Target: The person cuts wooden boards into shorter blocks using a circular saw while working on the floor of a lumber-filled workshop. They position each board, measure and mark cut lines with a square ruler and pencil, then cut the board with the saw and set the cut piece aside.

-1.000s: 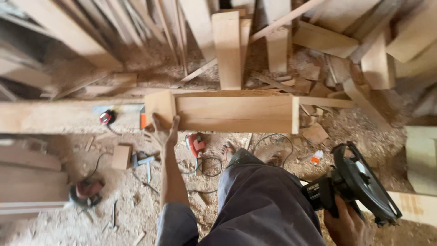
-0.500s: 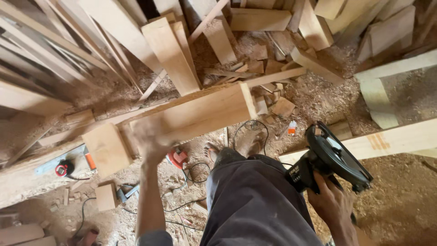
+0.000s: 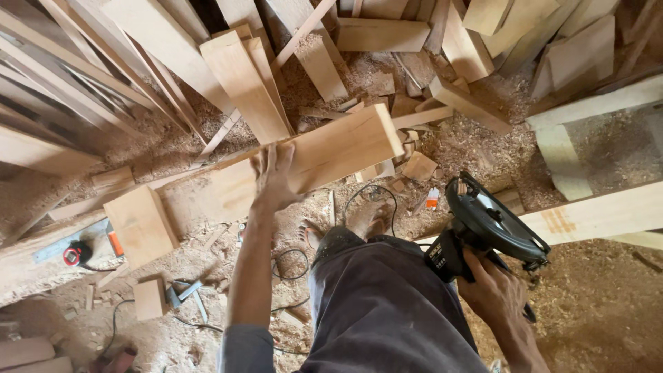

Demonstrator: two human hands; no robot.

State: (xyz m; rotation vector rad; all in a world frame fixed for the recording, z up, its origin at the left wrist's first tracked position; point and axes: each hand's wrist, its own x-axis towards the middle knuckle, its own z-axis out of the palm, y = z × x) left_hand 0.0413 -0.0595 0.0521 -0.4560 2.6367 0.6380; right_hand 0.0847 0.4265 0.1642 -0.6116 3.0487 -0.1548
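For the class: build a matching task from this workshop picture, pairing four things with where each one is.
Things:
1. wooden plank
2. circular saw
3. tape measure
4. bare foot

Places:
A. gripped by the right hand
B. on the sawdust, just beyond the knee
C. under the flat left hand
D. at the far left, on a metal square

Pairs: 1-C, 2-A, 3-D, 4-B

left hand (image 3: 274, 181) stretched forward, fingers spread; right hand (image 3: 498, 298) in closed grip.
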